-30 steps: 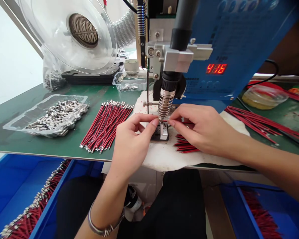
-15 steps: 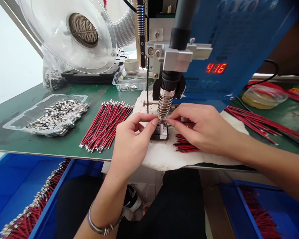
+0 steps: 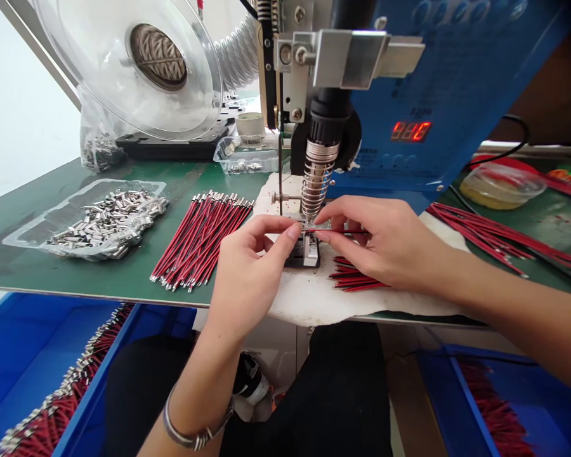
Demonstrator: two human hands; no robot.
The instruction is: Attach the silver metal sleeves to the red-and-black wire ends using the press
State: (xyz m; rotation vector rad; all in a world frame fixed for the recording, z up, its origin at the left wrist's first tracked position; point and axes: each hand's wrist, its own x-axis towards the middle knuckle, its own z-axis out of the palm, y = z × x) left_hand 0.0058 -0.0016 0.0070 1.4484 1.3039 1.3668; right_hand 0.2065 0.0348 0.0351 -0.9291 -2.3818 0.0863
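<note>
My left hand point(image 3: 253, 270) has thumb and forefinger pinched at the left side of a small metal fixture point(image 3: 311, 252); what they hold is hidden by the fingertips. From the right, my right hand point(image 3: 385, 238) pinches a thin red-and-black wire point(image 3: 340, 231), its end lying over the fixture and close to the left fingertips. Just above both sets of fingertips is the spring-wrapped tip of a soldering iron point(image 3: 318, 174), clamped on a blue soldering machine point(image 3: 390, 165) with a red lit display. Under my right hand lies a bundle of short wires point(image 3: 354, 276) on a white cloth point(image 3: 304, 301).
A clear tray of metal connectors point(image 3: 109, 222) and a pile of wires with metal ends point(image 3: 202, 238) lie to the left. More wires point(image 3: 495, 238) rest at right. Blue bins point(image 3: 166, 327) of wires stand below the table edge. A clear round fume hood point(image 3: 118, 76) is behind.
The soldering iron and its clamp have risen a little. My right fingertips have shifted slightly left, and more of the wire shows. My left hand has hardly moved.
</note>
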